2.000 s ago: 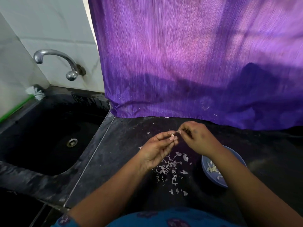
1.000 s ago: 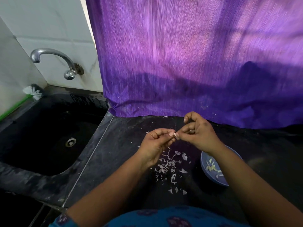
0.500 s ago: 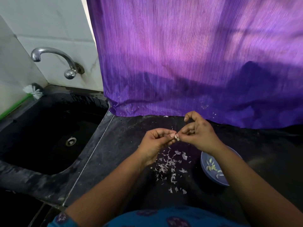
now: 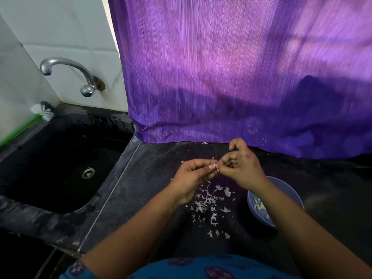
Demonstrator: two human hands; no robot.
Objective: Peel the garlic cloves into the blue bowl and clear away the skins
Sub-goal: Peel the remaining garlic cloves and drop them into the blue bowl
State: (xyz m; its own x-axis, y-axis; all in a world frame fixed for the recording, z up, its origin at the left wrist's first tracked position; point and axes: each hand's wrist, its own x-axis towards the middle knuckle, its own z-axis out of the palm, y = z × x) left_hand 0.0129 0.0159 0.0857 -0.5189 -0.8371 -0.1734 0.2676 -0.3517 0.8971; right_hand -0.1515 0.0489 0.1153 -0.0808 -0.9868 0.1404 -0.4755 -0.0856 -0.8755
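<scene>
A small garlic clove (image 4: 216, 167) is pinched between the fingertips of both hands above the dark counter. My left hand (image 4: 193, 176) holds it from the left with curled fingers. My right hand (image 4: 240, 166) pinches its skin from the right, the index finger raised. Below the hands, several white garlic skins (image 4: 209, 204) lie scattered on the counter. The blue bowl (image 4: 291, 195) sits at the right, partly hidden by my right forearm, with several peeled cloves (image 4: 258, 206) inside.
A black sink (image 4: 60, 158) with a chrome tap (image 4: 68, 73) takes up the left side. A green-handled brush (image 4: 38, 113) rests at its back corner. A purple curtain (image 4: 241, 77) hangs behind the black counter (image 4: 145, 178).
Both hands stay together at the clove; my right hand's index finger lifted and its fingers keep working the skin. The camera view shifted slightly.
</scene>
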